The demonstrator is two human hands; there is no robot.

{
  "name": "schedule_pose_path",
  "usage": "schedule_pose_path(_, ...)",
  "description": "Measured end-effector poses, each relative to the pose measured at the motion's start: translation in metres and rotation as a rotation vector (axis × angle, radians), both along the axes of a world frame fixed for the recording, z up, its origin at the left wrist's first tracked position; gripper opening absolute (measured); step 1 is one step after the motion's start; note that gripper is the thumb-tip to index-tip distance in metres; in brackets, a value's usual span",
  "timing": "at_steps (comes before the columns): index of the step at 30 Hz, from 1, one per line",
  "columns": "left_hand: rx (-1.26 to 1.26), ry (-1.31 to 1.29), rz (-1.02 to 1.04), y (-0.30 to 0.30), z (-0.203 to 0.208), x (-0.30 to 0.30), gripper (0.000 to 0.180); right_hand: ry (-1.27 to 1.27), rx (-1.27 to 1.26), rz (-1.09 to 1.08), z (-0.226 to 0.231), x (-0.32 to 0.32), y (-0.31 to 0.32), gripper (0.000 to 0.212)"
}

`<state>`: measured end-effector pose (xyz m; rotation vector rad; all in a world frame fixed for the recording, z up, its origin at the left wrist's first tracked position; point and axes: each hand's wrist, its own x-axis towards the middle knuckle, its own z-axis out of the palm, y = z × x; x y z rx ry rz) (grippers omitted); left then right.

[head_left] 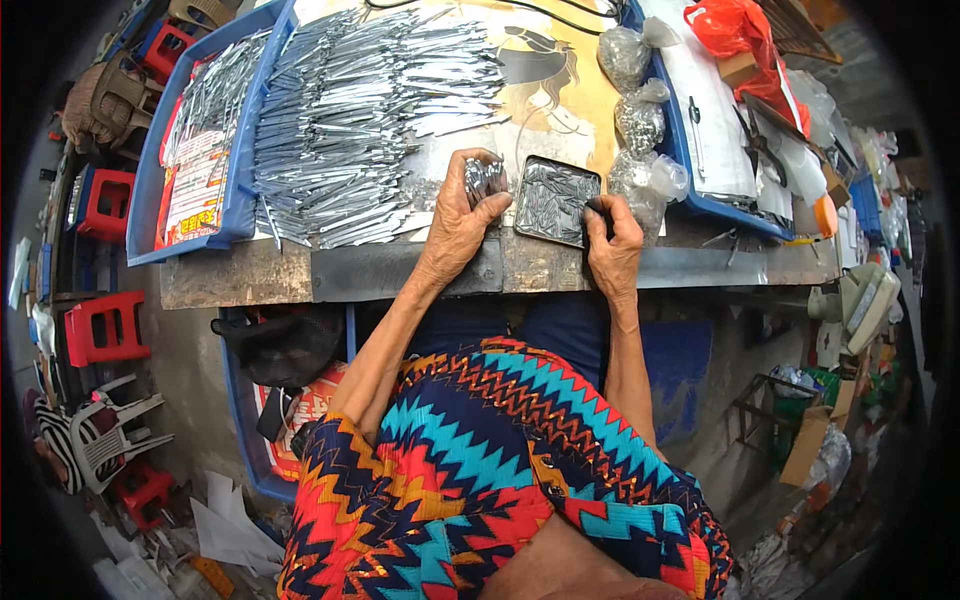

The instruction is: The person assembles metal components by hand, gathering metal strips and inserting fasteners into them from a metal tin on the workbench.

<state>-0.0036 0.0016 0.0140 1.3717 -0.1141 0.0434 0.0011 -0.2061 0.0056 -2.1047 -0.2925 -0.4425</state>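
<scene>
My left hand (462,212) is closed round a bundle of shiny metal pieces (484,178), held just above the table to the left of a small dark tray. Thin grey metal pins (550,198) fill that shallow square tray (518,232). At its right edge my right hand (616,245) has thumb and fingers pinched together, with dark coverings on the fingertips. Whatever lies between those fingertips is too small to make out. Left of my hands, long slim metal pieces (345,130) lie in wide, dense rows on the table.
A blue bin (243,165) with more metal pieces stands at the table's left. Several clear bags of small parts (640,125) line the right, beside another blue tray (690,190). The table's front edge (400,272) runs beneath my wrists. Red stools (105,328) stand on the floor at left.
</scene>
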Motion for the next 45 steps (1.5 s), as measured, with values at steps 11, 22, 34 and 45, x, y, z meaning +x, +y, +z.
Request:
schedule_pose_path(11,0.068,0.060,0.006,-0.001,-0.004,0.007,0.023,-0.018,0.050,-0.039,-0.003,0.006,0.002,0.007)
schedule_pose_path(22,0.031,0.091,-0.056,-0.002,-0.005,0.004,0.021,0.045,0.145,-0.018,0.019,0.003,0.009,0.014)
schedule_pose_path(34,-0.056,0.092,-0.043,-0.006,0.000,0.002,0.013,0.458,0.825,0.401,0.033,0.024,0.047,0.017)
schedule_pose_path(45,-0.046,0.110,-0.049,-0.006,0.002,0.001,0.022,0.504,0.822,0.385,0.024,0.027,0.049,0.015)
